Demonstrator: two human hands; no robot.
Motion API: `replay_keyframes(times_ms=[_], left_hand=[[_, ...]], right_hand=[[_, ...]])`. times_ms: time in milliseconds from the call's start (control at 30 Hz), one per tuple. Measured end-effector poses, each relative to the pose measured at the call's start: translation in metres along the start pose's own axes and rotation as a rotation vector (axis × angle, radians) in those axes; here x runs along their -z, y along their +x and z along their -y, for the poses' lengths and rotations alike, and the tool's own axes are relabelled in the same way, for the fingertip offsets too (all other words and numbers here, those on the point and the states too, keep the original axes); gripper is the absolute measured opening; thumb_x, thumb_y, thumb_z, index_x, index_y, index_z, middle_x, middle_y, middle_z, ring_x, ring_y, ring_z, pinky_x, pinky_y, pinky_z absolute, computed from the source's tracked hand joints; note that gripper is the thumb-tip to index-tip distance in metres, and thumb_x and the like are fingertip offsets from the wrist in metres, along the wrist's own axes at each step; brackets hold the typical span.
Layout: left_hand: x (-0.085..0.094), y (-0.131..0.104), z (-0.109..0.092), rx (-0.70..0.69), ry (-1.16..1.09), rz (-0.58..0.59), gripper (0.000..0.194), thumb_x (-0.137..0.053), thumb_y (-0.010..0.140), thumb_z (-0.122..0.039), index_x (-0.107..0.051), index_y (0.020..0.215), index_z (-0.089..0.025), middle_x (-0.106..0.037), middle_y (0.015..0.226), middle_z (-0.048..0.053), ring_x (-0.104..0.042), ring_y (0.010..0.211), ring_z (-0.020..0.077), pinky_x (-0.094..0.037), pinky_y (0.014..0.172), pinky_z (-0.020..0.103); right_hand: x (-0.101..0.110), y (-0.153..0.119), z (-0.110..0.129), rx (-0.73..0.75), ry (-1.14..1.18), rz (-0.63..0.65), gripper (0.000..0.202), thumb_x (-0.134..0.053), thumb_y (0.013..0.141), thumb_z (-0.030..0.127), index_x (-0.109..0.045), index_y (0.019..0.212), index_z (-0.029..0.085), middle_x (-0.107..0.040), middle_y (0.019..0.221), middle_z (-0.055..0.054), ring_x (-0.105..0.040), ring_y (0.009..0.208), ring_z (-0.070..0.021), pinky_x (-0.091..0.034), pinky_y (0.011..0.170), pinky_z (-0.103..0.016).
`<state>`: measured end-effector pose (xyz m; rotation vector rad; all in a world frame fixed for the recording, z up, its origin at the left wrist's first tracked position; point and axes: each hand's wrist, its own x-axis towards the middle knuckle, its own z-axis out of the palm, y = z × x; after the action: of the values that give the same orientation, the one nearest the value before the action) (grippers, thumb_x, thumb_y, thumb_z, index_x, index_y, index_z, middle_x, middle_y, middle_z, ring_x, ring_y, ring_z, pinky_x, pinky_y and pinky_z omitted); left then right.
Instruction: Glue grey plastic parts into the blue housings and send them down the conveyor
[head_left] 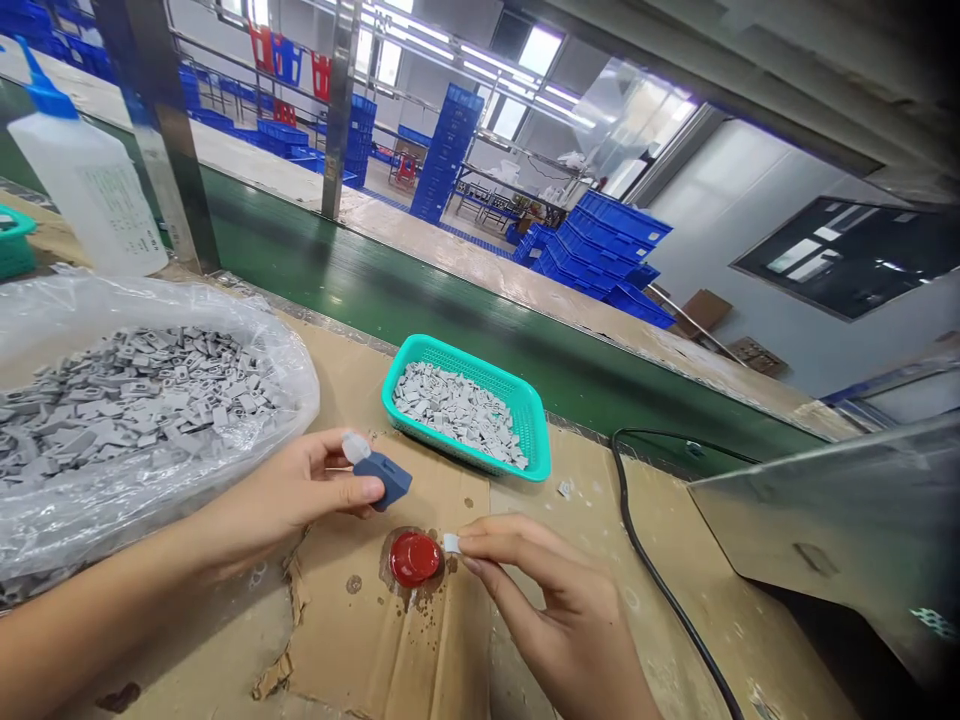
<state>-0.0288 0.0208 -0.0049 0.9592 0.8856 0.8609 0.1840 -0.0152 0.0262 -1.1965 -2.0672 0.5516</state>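
Note:
Between the thumb and fingers of my left hand (334,480) is a dark blue-grey angular block (386,480). A translucent whitish piece (355,447) shows at its upper left, by my fingertips. My right hand (551,585) pinches a small light-grey plastic piece (451,543) at the right rim of a small red dish (414,558). The dish sits on a cardboard sheet (352,640) with wet spots around it. Beyond my hands stands a turquoise basket (540,435) filled with small light-grey pieces (457,405).
Left, a clear plastic bag (292,350) holds a heap of grey parts (150,390). Behind it stands a white squeeze bottle (90,190) with a blue cap. A black cable (652,560) runs beside a metal box (817,530) at right. A green conveyor belt (360,270) crosses behind.

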Motion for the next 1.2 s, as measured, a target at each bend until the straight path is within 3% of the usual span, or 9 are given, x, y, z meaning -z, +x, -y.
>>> replay_keyframes(times_ms=[167, 400, 733, 933, 1033, 1133, 1200], left_hand=[[-0.004, -0.001, -0.001, -0.034, 0.151, 0.087, 0.017, -0.067, 0.062, -0.022, -0.053, 0.069, -0.016, -0.058, 0.072, -0.002, -0.053, 0.068, 0.0100, -0.041, 0.063, 0.021], [-0.019, -0.013, -0.008, -0.093, 0.205, 0.071, 0.011, -0.063, 0.064, -0.018, -0.055, 0.071, -0.018, -0.061, 0.068, -0.003, -0.057, 0.065, 0.0119, -0.042, 0.060, 0.021], [-0.022, -0.018, -0.012, -0.106, 0.180, 0.046, 0.008, -0.062, 0.065, -0.017, -0.055, 0.065, -0.018, -0.065, 0.068, -0.001, -0.060, 0.068, 0.0157, -0.044, 0.063, 0.025], [-0.026, -0.020, -0.010, -0.050, -0.041, 0.022, 0.006, -0.064, 0.065, -0.016, -0.058, 0.067, -0.017, -0.063, 0.063, -0.001, -0.059, 0.062, 0.0137, -0.044, 0.058, 0.024], [-0.031, -0.018, -0.005, -0.052, -0.248, -0.007, 0.008, -0.066, 0.065, -0.018, -0.059, 0.069, -0.017, -0.061, 0.066, -0.001, -0.057, 0.064, 0.0134, -0.044, 0.061, 0.024], [-0.038, -0.015, -0.004, -0.013, -0.489, -0.036, 0.014, -0.060, 0.071, -0.022, -0.060, 0.084, -0.019, -0.061, 0.078, 0.002, -0.056, 0.073, 0.0140, -0.043, 0.065, 0.024], [-0.041, -0.010, -0.009, 0.030, -0.583, -0.060, 0.019, -0.056, 0.074, -0.021, -0.058, 0.093, -0.020, -0.060, 0.085, 0.004, -0.055, 0.076, 0.0136, -0.042, 0.066, 0.024]], right_hand=[[0.004, 0.007, 0.006, -0.090, 0.152, -0.053, 0.019, -0.060, 0.070, 0.007, -0.067, 0.077, 0.023, -0.067, 0.076, 0.000, -0.060, 0.076, -0.0120, -0.050, 0.069, -0.019], [-0.009, 0.020, 0.011, -0.221, 0.478, -0.033, 0.019, -0.062, 0.068, 0.008, -0.069, 0.076, 0.022, -0.067, 0.078, -0.002, -0.063, 0.073, -0.0129, -0.054, 0.063, -0.019], [-0.016, 0.023, 0.018, -0.052, 0.283, -0.049, 0.020, -0.058, 0.068, 0.004, -0.069, 0.074, 0.020, -0.066, 0.075, -0.004, -0.063, 0.072, -0.0150, -0.054, 0.062, -0.022], [-0.023, 0.013, 0.021, 0.044, 0.177, 0.007, 0.026, -0.055, 0.071, 0.005, -0.064, 0.091, 0.019, -0.059, 0.094, -0.008, -0.060, 0.082, -0.0167, -0.053, 0.068, -0.026], [-0.033, 0.010, 0.020, 0.141, 0.130, -0.100, 0.034, -0.053, 0.071, 0.002, -0.060, 0.100, 0.020, -0.057, 0.098, -0.008, -0.060, 0.080, -0.0148, -0.053, 0.065, -0.022], [-0.042, 0.015, 0.019, 0.287, 0.034, -0.247, 0.041, -0.047, 0.073, 0.002, -0.054, 0.109, 0.020, -0.055, 0.103, -0.010, -0.058, 0.088, -0.0178, -0.053, 0.069, -0.026], [-0.041, 0.023, 0.018, 0.364, -0.056, -0.247, 0.041, -0.046, 0.073, 0.005, -0.052, 0.111, 0.018, -0.055, 0.104, -0.012, -0.055, 0.095, -0.0212, -0.051, 0.075, -0.030]])
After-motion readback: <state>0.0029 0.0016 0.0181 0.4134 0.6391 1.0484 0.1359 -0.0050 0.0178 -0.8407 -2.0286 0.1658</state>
